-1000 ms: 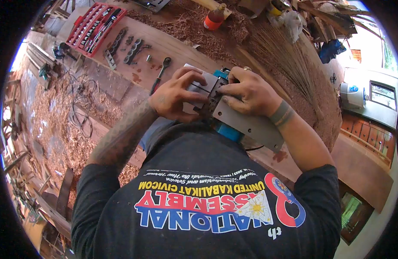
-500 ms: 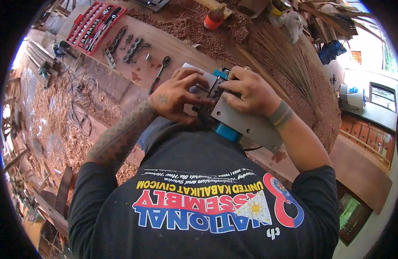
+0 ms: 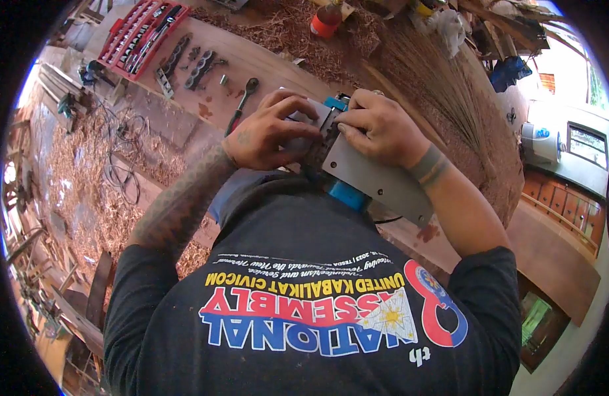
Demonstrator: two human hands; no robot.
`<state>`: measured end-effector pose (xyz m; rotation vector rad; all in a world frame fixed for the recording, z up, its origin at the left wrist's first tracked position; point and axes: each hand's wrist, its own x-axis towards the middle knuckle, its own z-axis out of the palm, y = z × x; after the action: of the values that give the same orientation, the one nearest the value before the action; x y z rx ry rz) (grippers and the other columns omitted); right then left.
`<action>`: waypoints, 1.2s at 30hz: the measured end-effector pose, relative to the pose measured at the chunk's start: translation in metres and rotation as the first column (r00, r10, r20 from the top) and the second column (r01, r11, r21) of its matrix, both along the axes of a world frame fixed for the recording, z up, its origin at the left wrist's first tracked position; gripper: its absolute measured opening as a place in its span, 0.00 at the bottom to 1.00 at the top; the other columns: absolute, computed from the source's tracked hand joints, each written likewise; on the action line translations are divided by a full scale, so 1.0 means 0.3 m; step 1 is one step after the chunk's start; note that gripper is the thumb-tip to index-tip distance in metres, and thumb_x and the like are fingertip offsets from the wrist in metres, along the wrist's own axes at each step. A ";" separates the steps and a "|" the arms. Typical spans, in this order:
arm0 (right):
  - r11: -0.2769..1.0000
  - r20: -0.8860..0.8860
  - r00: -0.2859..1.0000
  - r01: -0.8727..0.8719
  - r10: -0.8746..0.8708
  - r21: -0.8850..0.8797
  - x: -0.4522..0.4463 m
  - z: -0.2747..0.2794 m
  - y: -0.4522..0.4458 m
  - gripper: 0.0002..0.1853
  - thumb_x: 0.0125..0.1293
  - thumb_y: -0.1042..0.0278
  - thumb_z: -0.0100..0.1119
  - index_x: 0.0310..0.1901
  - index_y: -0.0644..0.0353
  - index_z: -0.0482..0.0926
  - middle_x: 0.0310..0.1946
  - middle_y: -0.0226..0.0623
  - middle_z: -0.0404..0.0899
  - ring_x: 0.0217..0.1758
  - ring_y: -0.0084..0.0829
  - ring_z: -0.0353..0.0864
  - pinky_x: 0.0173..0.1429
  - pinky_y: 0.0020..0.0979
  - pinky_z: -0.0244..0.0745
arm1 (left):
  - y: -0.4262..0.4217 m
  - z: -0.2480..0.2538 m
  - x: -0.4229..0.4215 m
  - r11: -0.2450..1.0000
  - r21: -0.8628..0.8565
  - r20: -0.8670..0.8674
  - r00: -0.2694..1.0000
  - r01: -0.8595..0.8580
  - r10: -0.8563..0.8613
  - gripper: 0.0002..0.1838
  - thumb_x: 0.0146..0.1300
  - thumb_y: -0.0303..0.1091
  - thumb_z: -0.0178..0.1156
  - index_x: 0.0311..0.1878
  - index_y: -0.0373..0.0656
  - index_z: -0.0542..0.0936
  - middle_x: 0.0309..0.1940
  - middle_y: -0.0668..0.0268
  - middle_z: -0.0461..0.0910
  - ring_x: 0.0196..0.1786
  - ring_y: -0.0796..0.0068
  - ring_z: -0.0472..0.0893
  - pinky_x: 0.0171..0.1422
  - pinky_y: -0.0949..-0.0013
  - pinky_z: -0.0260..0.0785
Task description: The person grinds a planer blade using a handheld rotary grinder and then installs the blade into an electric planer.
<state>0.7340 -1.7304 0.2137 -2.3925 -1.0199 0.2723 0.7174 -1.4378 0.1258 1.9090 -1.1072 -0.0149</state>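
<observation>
An upturned electric planer (image 3: 347, 193) with a blue body lies close against my dark shirt, its grey metal sole plates facing up. Between the plates runs a dark slot with the cutter drum (image 3: 325, 135), partly covered by my fingers. My left hand (image 3: 271, 132) is closed over the left plate, its curled fingertips at the slot. My right hand (image 3: 380, 129) grips the edge of the right-hand sole plate (image 3: 377, 175), thumb and bent fingers pressed together near the slot. Any small part between the fingers is hidden. A ratchet wrench (image 3: 244, 102) lies just beyond my left hand.
Ahead on the wooden board (image 3: 252, 59) are a red socket set case (image 3: 141, 39), dark metal planer parts (image 3: 200, 69) and a small socket (image 3: 224, 80). A bottle with an orange label (image 3: 326, 21), a stick broom (image 3: 443, 99) and wood shavings lie beyond. A cable (image 3: 123, 171) trails at left.
My left fingers have drawn together and curled more over the slot. My right hand stays at the plate edge, with its fingers slightly shifted. The view has moved slightly.
</observation>
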 end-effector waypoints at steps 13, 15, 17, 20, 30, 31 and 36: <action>0.999 -0.006 1.000 0.013 -0.013 0.034 0.003 -0.016 -0.003 0.08 0.70 0.63 0.71 0.40 0.59 0.90 0.39 0.44 0.79 0.45 0.48 0.84 0.51 0.46 0.80 | -0.015 0.030 -0.001 0.999 0.033 -0.023 0.999 -0.029 0.030 0.23 0.49 0.37 0.79 0.53 0.58 0.94 0.65 0.62 0.80 0.74 0.47 0.72 0.82 0.42 0.59; 0.999 -0.017 1.000 0.016 -0.015 0.029 0.004 -0.011 -0.002 0.08 0.70 0.63 0.71 0.40 0.58 0.90 0.39 0.44 0.79 0.45 0.48 0.84 0.51 0.47 0.80 | -0.014 0.028 -0.002 0.999 0.036 -0.016 0.999 -0.033 0.034 0.23 0.48 0.37 0.79 0.52 0.58 0.94 0.65 0.62 0.80 0.75 0.47 0.72 0.82 0.42 0.59; 1.000 -0.022 1.000 0.016 -0.016 0.022 0.004 -0.009 -0.002 0.08 0.69 0.63 0.71 0.39 0.58 0.90 0.39 0.44 0.79 0.45 0.48 0.83 0.51 0.47 0.80 | -0.014 0.026 -0.003 0.999 0.034 -0.016 0.999 -0.034 0.035 0.23 0.47 0.38 0.80 0.51 0.58 0.93 0.65 0.62 0.80 0.75 0.46 0.72 0.82 0.42 0.60; 1.000 -0.020 1.000 0.013 -0.013 0.018 0.005 -0.013 -0.004 0.08 0.69 0.63 0.71 0.39 0.58 0.91 0.39 0.44 0.79 0.45 0.48 0.83 0.51 0.47 0.79 | -0.015 0.021 -0.001 0.999 0.025 -0.023 0.999 -0.027 0.028 0.22 0.47 0.38 0.80 0.50 0.57 0.93 0.65 0.62 0.79 0.74 0.46 0.72 0.82 0.42 0.60; 1.000 -0.032 0.999 0.016 -0.016 0.022 0.000 -0.016 -0.006 0.08 0.69 0.63 0.72 0.40 0.58 0.92 0.40 0.44 0.79 0.45 0.48 0.84 0.51 0.47 0.79 | -0.012 0.033 -0.004 1.000 0.014 -0.033 0.999 -0.010 0.011 0.23 0.46 0.37 0.80 0.50 0.59 0.94 0.64 0.63 0.79 0.74 0.46 0.72 0.81 0.42 0.61; 1.000 -0.033 0.999 0.020 -0.019 0.022 0.000 -0.015 -0.006 0.08 0.69 0.63 0.72 0.41 0.58 0.92 0.40 0.44 0.79 0.45 0.48 0.84 0.51 0.47 0.79 | -0.011 0.036 -0.004 1.000 0.017 -0.037 0.999 -0.010 0.011 0.23 0.46 0.37 0.80 0.50 0.59 0.94 0.64 0.63 0.79 0.74 0.47 0.72 0.81 0.42 0.61; 1.000 -0.045 0.999 0.009 -0.009 0.004 0.005 -0.010 -0.008 0.08 0.70 0.63 0.72 0.42 0.58 0.92 0.41 0.44 0.80 0.45 0.48 0.84 0.51 0.47 0.79 | -0.014 0.024 -0.005 1.000 0.003 -0.024 1.000 -0.020 0.020 0.23 0.48 0.38 0.80 0.51 0.59 0.94 0.64 0.63 0.79 0.74 0.46 0.73 0.81 0.42 0.60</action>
<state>0.7354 -1.7328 0.2106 -2.3754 -0.9880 0.3192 0.7161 -1.4419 0.1329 1.9177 -1.0724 -0.0280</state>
